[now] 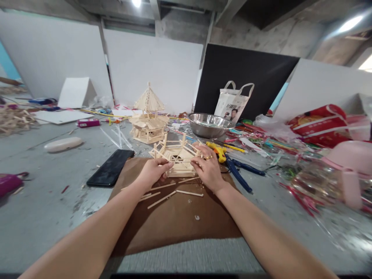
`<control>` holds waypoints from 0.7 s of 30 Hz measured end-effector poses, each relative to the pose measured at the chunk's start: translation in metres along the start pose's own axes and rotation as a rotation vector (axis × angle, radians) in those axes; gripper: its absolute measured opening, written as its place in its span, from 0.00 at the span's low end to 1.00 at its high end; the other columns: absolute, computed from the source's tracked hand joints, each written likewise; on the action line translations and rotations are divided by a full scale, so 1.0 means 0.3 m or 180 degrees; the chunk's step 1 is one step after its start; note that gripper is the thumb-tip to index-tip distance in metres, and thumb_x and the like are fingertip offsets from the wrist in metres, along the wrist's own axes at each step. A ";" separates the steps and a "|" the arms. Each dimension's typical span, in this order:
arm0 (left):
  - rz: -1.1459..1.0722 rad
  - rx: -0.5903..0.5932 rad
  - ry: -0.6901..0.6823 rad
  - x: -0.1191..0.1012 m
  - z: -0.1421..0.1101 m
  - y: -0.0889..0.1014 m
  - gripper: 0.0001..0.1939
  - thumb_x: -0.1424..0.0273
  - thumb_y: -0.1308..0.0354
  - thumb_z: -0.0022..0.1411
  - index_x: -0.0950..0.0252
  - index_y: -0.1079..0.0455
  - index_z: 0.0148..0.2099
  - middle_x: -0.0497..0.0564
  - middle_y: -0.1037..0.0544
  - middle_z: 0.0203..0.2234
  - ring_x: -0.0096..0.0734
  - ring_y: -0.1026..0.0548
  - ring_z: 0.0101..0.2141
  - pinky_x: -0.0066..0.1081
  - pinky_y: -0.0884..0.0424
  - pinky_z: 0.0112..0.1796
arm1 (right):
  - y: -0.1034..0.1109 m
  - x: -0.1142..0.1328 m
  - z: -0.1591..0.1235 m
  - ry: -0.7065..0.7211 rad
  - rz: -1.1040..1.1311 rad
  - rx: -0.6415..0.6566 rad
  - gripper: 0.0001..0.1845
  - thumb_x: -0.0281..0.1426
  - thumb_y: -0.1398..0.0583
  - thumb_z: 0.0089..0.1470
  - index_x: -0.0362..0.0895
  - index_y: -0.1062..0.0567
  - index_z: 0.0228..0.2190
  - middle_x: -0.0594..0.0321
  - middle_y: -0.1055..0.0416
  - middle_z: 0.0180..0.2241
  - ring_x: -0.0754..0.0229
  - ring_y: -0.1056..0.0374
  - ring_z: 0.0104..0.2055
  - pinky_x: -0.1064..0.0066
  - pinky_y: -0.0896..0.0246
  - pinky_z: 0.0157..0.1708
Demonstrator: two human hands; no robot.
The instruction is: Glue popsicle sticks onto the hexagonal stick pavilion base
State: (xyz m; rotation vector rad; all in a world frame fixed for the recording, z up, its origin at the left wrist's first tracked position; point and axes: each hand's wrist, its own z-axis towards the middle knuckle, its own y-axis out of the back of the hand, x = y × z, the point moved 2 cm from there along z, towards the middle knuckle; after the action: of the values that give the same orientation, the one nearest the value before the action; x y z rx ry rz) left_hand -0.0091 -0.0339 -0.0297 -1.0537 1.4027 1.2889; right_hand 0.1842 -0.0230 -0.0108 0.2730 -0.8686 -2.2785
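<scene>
A pale wooden-stick model (181, 170), many-sided and open at the top with short uprights, sits on a brown sheet (186, 224). My left hand (154, 170) is closed in a pinch at its front left. At the front right, my right hand (207, 166), with a ring on one finger, is also pinched. A thin wooden stick (182, 162) appears to run between both sets of fingertips, across the model's front. Loose sticks (162, 199) lie on the sheet before the model. Behind it stands a pavilion of sticks (148, 116) with a pointed roof.
A black phone (111, 168) and a white oval case (63, 144) lie left. To the right are a yellow glue gun (216, 151), blue-handled pliers (240, 174) and a pink-lidded jug (328, 178). A metal bowl (210, 126) stands behind, near a white bag (232, 102).
</scene>
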 end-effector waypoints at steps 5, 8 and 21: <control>0.1369 -0.0632 -0.0331 -0.072 -0.028 0.065 0.13 0.60 0.43 0.42 0.66 0.32 0.21 0.43 0.36 0.10 0.21 0.40 0.15 0.22 0.48 0.17 | 0.026 0.018 0.006 -0.0071 0.0209 -0.0097 0.07 0.32 0.47 0.50 0.47 0.29 0.29 0.59 0.39 0.47 0.55 0.50 0.53 0.58 0.55 0.51; 0.1698 -0.1148 -0.0930 -0.123 -0.059 0.076 0.18 0.60 0.47 0.47 0.67 0.35 0.14 0.44 0.41 0.08 0.21 0.41 0.16 0.22 0.49 0.19 | 0.050 0.040 0.010 -0.0297 0.0559 -0.0216 0.08 0.32 0.49 0.51 0.47 0.30 0.30 0.58 0.34 0.41 0.57 0.42 0.47 0.60 0.49 0.47; 0.0194 -0.0241 -0.0980 -0.116 -0.134 -0.063 0.15 0.60 0.52 0.53 0.66 0.32 0.26 0.43 0.35 0.11 0.19 0.41 0.13 0.21 0.45 0.17 | 0.066 0.110 0.010 -0.0706 0.1261 0.0746 0.12 0.36 0.51 0.52 0.46 0.30 0.33 0.63 0.29 0.30 0.63 0.34 0.31 0.73 0.43 0.31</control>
State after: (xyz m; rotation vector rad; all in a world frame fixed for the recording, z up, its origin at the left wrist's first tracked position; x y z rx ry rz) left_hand 0.0131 -0.0755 0.0012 -0.8249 1.1677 1.4885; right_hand 0.1686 -0.0541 0.0059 -0.0515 -1.1906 -1.8618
